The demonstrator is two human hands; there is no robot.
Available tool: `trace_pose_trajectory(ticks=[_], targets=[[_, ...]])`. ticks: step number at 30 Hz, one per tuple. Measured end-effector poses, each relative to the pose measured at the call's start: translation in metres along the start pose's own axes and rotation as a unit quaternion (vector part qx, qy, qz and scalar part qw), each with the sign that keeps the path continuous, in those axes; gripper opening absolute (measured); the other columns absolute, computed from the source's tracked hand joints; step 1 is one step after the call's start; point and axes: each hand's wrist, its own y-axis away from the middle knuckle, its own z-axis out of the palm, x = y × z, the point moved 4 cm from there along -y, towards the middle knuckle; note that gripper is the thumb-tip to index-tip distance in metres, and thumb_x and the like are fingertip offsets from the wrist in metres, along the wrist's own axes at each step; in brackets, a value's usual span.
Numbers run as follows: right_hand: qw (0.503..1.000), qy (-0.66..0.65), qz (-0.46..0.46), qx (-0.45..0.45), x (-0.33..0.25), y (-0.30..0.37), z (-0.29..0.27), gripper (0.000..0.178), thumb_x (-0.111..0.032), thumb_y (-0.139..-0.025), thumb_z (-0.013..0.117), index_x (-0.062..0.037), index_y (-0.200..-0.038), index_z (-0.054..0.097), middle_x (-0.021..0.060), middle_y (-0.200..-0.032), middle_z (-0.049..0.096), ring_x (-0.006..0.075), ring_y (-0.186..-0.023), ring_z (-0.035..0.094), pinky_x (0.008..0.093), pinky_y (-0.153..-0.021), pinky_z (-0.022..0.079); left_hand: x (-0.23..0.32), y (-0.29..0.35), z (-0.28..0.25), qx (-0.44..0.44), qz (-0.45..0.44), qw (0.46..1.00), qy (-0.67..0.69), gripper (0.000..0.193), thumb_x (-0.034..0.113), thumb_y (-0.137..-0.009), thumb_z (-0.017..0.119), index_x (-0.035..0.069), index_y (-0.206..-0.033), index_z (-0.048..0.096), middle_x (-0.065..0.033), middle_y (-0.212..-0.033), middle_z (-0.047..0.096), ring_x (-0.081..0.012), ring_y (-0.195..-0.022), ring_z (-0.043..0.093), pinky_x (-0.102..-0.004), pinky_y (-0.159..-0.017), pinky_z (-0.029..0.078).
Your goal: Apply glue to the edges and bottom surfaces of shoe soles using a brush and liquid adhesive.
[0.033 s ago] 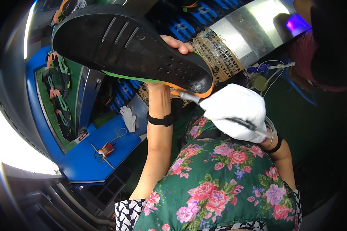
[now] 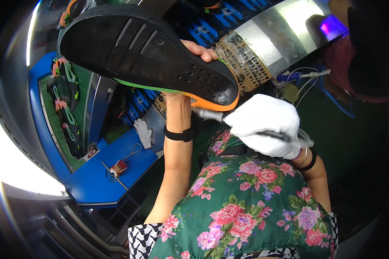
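A large black shoe sole point(image 2: 142, 56) with a green and orange edge is held up in front of me, its ridged and dimpled face toward me. My left hand point(image 2: 199, 50) grips it from behind; fingertips show over the far edge, and the rest of the hand is hidden by the sole. My right hand point(image 2: 266, 125), covered by a white glove or cloth, holds a thin metal-tipped, rod-like tool point(image 2: 211, 115). The tool's blurred tip is just below the orange edge near the sole's right end; whether it touches, I cannot tell. The covered fingers are closed round it.
At lower left, a blue table point(image 2: 90, 183) bears a grey-white glove point(image 2: 143, 133) and a small red object point(image 2: 118, 167) with sticks. Several shoe parts point(image 2: 66, 105) lie on a green surface at left. Behind the sole runs a metal conveyor edge point(image 2: 270, 32) with brown tape point(image 2: 242, 56).
The tool's tip has dropped slightly away from the orange edge of the sole, and the right hand has tilted a little. The sole and left hand have barely moved.
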Motion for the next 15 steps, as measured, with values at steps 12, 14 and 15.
trace_pose_trajectory(ticks=[12, 14, 15], targets=[[0.995, -0.067, 0.003, -0.08, 0.006, -0.003, 0.0, 0.017, 0.0, -0.074, 0.079, -0.0052, -0.089, 0.079, 0.0102, -0.093, 0.079, 0.0272, -0.086, 0.076, 0.0358, -0.074, 0.059, -0.004, -0.005, 0.0, -0.027, -0.085, 0.996, 0.02, 0.061, 0.051, -0.098, 0.062, -0.007, -0.115, 0.062, -0.0199, -0.1, 0.067, -0.0336, -0.096, 0.068, -0.0485, -0.096, 0.053], [0.998, -0.047, -0.022, -0.035, 0.01, -0.003, 0.0, 0.016, -0.001, -0.073, 0.08, -0.0053, -0.088, 0.079, 0.0099, -0.09, 0.078, 0.0279, -0.085, 0.076, 0.0361, -0.075, 0.059, -0.004, 0.001, -0.003, -0.016, -0.098, 0.995, 0.019, 0.064, 0.054, -0.099, 0.058, -0.007, -0.117, 0.061, -0.0209, -0.102, 0.067, -0.0338, -0.095, 0.068, -0.0497, -0.095, 0.053], [0.998, 0.02, -0.052, -0.028, 0.011, -0.005, -0.004, 0.019, -0.001, -0.073, 0.079, -0.0058, -0.092, 0.08, 0.011, -0.093, 0.078, 0.0287, -0.085, 0.076, 0.0364, -0.075, 0.059, -0.007, 0.001, -0.005, -0.01, -0.114, 0.993, 0.022, 0.067, 0.057, -0.1, 0.054, -0.007, -0.119, 0.06, -0.0219, -0.104, 0.066, -0.034, -0.095, 0.068, -0.0508, -0.094, 0.054]])
